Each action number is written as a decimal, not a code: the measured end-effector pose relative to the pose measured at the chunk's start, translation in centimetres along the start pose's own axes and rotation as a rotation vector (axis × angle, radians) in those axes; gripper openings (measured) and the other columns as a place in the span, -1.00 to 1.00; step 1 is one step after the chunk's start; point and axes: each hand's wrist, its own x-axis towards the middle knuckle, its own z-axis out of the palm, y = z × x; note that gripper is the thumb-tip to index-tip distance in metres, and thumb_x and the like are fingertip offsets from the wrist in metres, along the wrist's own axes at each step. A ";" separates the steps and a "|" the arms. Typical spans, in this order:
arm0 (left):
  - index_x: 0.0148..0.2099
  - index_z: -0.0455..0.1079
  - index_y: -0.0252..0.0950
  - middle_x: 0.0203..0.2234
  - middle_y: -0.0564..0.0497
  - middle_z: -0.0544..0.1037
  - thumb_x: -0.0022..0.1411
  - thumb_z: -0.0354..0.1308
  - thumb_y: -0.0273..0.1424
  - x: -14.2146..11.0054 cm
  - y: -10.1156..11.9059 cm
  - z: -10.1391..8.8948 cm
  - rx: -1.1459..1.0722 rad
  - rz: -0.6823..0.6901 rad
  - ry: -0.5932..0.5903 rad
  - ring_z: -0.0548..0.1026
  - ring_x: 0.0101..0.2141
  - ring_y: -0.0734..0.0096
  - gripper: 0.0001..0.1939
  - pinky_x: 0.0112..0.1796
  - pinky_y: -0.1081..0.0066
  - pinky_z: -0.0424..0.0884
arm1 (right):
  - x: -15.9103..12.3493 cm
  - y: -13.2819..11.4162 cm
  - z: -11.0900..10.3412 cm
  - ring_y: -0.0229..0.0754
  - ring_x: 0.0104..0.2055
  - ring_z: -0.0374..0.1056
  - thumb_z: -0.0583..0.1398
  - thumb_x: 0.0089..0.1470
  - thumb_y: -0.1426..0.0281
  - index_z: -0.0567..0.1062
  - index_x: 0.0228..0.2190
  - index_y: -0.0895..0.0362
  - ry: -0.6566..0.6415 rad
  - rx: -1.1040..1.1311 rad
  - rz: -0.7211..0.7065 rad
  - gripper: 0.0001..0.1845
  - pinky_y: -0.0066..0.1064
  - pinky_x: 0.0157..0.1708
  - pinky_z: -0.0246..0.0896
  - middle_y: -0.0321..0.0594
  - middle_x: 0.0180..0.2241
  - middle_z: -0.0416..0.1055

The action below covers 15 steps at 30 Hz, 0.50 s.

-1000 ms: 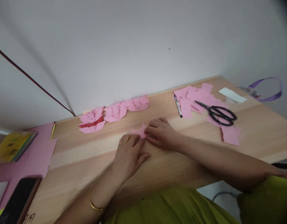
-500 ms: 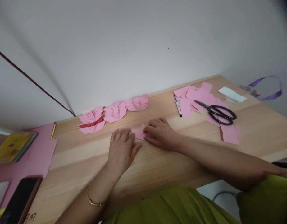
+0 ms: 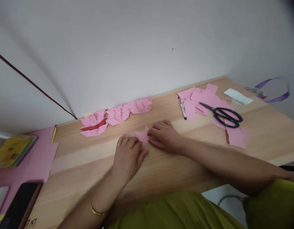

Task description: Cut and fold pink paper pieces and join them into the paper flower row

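Observation:
A small folded piece of pink paper [image 3: 142,136] with a pointed upper edge lies on the wooden table between my two hands. My right hand [image 3: 164,136] has its fingers curled down over the paper's right end, holding it against the tabletop. On the other side, my left hand [image 3: 129,156] rests palm down beside the paper's lower left, fingers bent toward the table and thumb apart. Its fingertips are partly hidden, so whether they touch the paper is hard to see.
Pink paper cutouts [image 3: 118,114] line the wall, a red strip [image 3: 93,126] among them. To the right, black-handled scissors [image 3: 227,117] and a marker [image 3: 182,108] lie on pink paper pieces [image 3: 191,110]. At left are a phone [image 3: 21,203] and a yellow book [image 3: 14,151].
My left hand has shifted slightly right and toward me, along the table. My right hand and the pink paper have stayed nearly in place.

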 end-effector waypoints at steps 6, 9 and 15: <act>-0.09 0.42 -0.28 -0.21 -0.13 0.45 0.23 0.11 -0.30 -0.1 -0.1 0.4 -0.062 0.064 0.008 0.34 -0.14 0.15 -0.76 -0.03 0.02 0.25 | 0.0 0.1 0.1 -0.10 -0.13 0.25 0.17 0.11 0.29 0.45 -0.22 0.10 0.001 0.002 -0.007 -0.79 -0.23 -0.07 -0.13 -0.16 -0.22 0.41; -0.07 0.42 -0.27 -0.18 -0.14 0.44 0.21 0.14 -0.30 -0.1 0.3 0.5 -0.086 0.093 -0.012 0.33 -0.14 0.14 -0.74 -0.05 0.02 0.27 | 0.0 0.2 0.2 -0.10 -0.13 0.25 0.17 0.11 0.30 0.45 -0.22 0.10 0.003 -0.001 -0.011 -0.80 -0.23 -0.06 -0.12 -0.16 -0.22 0.41; -0.08 0.43 -0.25 -0.17 -0.11 0.44 0.22 0.12 -0.32 -0.1 0.3 0.3 -0.071 0.049 -0.014 0.33 -0.13 0.16 -0.76 -0.04 0.04 0.26 | 0.0 0.2 0.1 -0.10 -0.14 0.25 0.16 0.11 0.30 0.45 -0.21 0.10 -0.003 -0.004 -0.007 -0.80 -0.24 -0.07 -0.12 -0.16 -0.22 0.41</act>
